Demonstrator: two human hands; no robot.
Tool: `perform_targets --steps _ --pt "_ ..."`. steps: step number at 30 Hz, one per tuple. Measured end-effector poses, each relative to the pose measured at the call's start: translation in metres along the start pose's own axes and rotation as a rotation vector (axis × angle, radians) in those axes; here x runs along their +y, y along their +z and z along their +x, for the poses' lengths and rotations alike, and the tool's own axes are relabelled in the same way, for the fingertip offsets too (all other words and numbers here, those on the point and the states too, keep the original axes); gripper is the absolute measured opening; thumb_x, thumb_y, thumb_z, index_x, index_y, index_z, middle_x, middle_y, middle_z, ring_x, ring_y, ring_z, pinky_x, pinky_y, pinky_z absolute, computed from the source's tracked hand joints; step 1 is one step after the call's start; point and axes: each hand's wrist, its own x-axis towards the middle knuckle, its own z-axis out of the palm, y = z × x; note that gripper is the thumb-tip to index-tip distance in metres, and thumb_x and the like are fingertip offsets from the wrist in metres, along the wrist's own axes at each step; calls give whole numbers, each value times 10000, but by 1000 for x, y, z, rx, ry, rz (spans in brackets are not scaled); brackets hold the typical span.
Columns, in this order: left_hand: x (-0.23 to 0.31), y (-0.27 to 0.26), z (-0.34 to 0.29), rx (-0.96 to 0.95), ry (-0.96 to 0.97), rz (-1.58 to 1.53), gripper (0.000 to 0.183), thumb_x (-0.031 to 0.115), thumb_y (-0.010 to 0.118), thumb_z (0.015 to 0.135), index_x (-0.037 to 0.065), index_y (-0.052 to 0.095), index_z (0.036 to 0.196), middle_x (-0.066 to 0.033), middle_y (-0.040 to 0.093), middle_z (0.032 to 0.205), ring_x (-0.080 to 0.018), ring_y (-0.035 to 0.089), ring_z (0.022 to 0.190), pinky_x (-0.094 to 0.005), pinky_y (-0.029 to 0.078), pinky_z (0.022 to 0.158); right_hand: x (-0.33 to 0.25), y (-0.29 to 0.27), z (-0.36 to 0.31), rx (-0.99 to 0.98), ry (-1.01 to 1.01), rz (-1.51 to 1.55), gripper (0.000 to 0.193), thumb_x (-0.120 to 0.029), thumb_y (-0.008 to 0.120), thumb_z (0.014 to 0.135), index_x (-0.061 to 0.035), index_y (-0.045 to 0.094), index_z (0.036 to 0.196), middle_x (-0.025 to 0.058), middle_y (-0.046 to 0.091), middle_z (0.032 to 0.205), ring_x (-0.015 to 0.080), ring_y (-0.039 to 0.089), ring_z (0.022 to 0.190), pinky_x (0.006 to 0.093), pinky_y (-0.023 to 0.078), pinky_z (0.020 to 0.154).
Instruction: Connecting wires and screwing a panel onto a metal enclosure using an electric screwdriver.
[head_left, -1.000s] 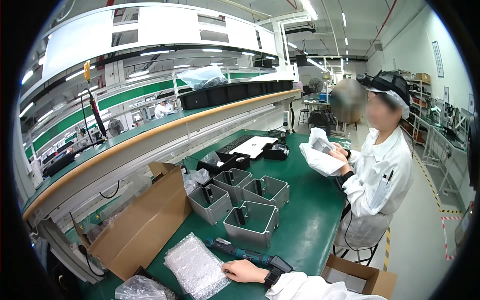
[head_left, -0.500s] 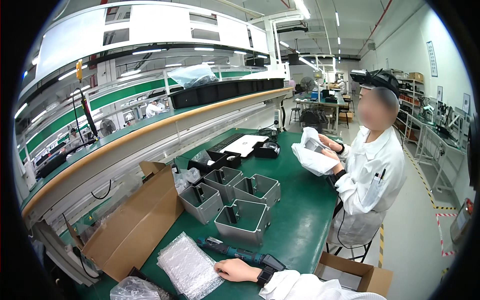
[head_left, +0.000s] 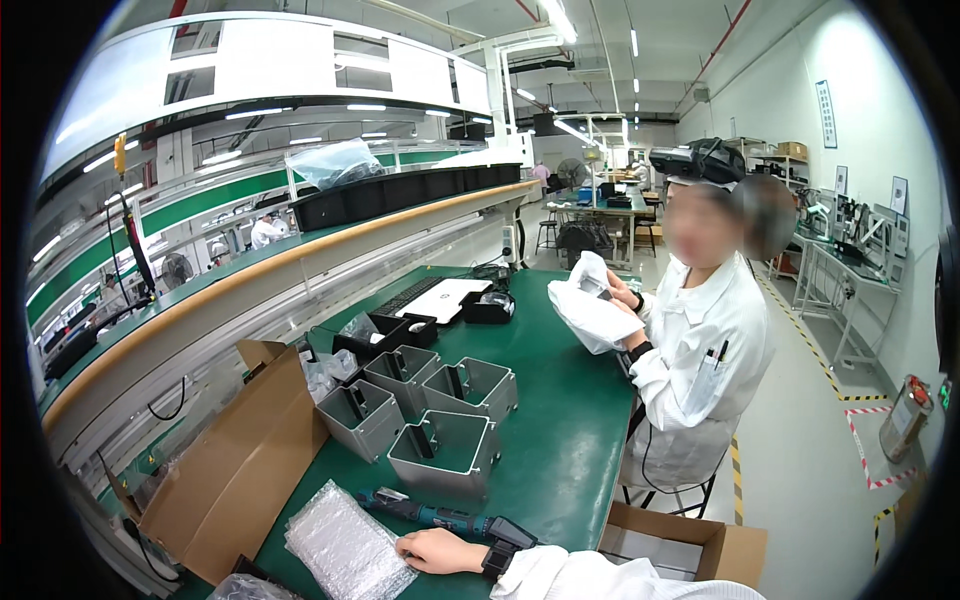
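Note:
My right hand [head_left: 437, 551] comes in from the lower right, palm down, in a white sleeve with a dark wristband. Its loosely bent fingers rest at the right edge of a bubble wrap sheet or pouch [head_left: 345, 545], which lies flat on the green table [head_left: 560, 440]. They do not appear to grip it. Just beyond the hand lies a teal and black power screwdriver [head_left: 430, 513]. Past that stand several grey open-topped metal boxes, the nearest one [head_left: 442, 460] showing a black part on its inner wall. My left hand is out of view.
A co-worker [head_left: 695, 350] at the right table edge holds a white bag [head_left: 592, 310]. A large brown carton [head_left: 235, 465] leans open at the left; another [head_left: 740, 545] sits below the table's right edge. Black trays [head_left: 405, 333] and a white laptop-like device [head_left: 447, 300] lie farther back.
The whole view has swung slightly right, so the table and boxes sit farther left. My right hand stays at the bubble wrap. The co-worker's head has turned toward me.

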Motion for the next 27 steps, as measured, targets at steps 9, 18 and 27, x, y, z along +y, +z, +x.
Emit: perform_targets --steps 9,18,27 --pt "2 -1 4 -24 6 -6 145 54 591 806 24 637 940 -162 600 1094 -356 537 1036 -405 410 912 0 -4 0 15 -2 14 126 -110 566 774 -42 545 877 140 594 808 334 593 778 425 462 681" --pt "6 -4 3 -9 -1 -3 145 34 586 803 13 631 939 -173 596 1088 -366 534 1032 -410 409 906 3 -3 0 -3 -22 6 144 -126 562 803 -48 529 919 133 588 828 334 591 782 415 468 676" --pt "-11 5 -6 4 -24 -8 159 54 599 803 32 633 957 -145 589 1126 -352 523 1062 -410 400 919 1 -2 0 -22 -3 -36 179 -153 580 804 -62 557 956 118 609 874 318 606 802 402 481 690"
